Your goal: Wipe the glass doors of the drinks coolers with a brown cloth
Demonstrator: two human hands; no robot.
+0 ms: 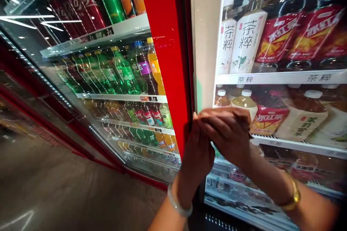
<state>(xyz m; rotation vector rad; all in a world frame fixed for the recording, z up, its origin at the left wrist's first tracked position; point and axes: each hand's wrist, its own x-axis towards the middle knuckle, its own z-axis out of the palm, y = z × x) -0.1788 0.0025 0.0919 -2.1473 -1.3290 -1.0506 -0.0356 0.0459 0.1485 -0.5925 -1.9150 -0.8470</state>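
My left hand (199, 149), with a pale bangle (176, 204) on the wrist, is raised upright in front of the dark gap between two drink coolers. Its fingers are closed, the tips near the cream door frame (205, 39) of the right cooler. From the right, my right hand (229, 133) reaches in and overlaps the left one, fingers bent and pressed together, in front of the same frame. A gold bangle (294, 193) circles that wrist. Whatever lies between the hands, if anything, is hidden. Whether they touch the frame I cannot tell.
Behind glass on the right, white tea bottles (248, 39) and red-labelled bottles (280, 36) fill shelves. The left cooler, with a red frame (165, 43), holds cans (88, 3) and green bottles (124, 70). Grey floor (81, 191) shows lower left.
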